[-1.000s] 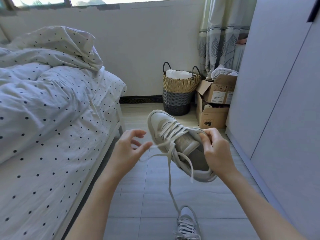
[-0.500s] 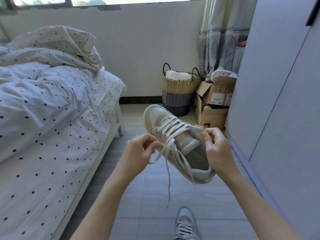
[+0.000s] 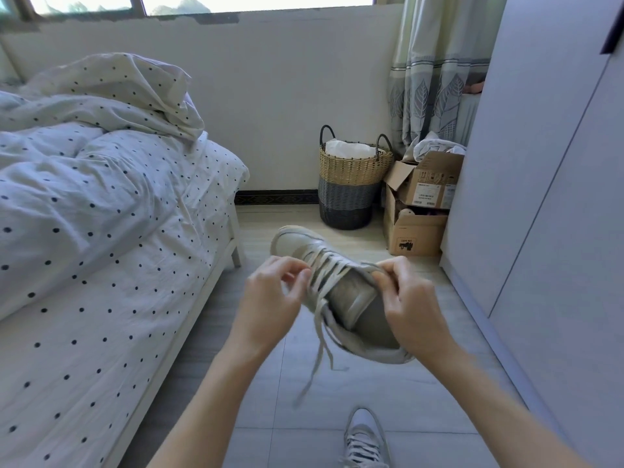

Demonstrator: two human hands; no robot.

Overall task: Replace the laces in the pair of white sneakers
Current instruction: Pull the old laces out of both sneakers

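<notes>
Polka-dot bedding (image 3: 101, 204) fills everything left of the held sneaker (image 3: 341, 292), bunched up on a white bed. Just left of the sneaker, the left hand (image 3: 270, 298) has its fingers curled in at the lacing, pinching the lace (image 3: 320, 329) by the eyelets. The sneaker is up in the air over the tiled floor (image 3: 388, 393), toe pointing away, lace ends hanging loose and blurry below it. On the sneaker's right side, the right hand (image 3: 410, 302) grips the collar and tongue edge, fingers curled over the top. Below the held sneaker, the second sneaker (image 3: 364, 440) sits on the floor, fully laced. Behind the held sneaker stands a woven basket (image 3: 351, 184), cardboard boxes (image 3: 418, 211) right of that, then a pale wardrobe (image 3: 540, 197) furthest right.
</notes>
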